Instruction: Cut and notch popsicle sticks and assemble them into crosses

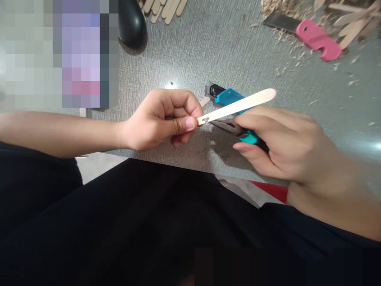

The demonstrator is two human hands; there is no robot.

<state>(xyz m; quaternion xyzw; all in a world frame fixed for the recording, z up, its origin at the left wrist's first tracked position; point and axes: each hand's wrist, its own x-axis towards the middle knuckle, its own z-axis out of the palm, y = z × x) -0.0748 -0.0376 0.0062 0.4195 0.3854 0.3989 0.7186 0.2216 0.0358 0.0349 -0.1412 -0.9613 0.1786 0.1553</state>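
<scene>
My left hand (162,119) is closed, pinching one end of a pale wooden craft stick (241,104) between thumb and forefinger. The stick slants up to the right, above the floor. My right hand (285,145) is wrapped round pliers with teal and black handles (248,137); their metal jaws point left and meet the stick close to my left thumb. Behind the stick, a blue utility knife (228,95) with a black tip lies on the grey floor.
A pink-handled blade (315,37) lies at the top right among wood shavings and loose sticks (354,22). More sticks (163,10) and a black rounded object (131,24) sit at the top. My dark-clothed legs fill the foreground; a blurred patch covers the top left.
</scene>
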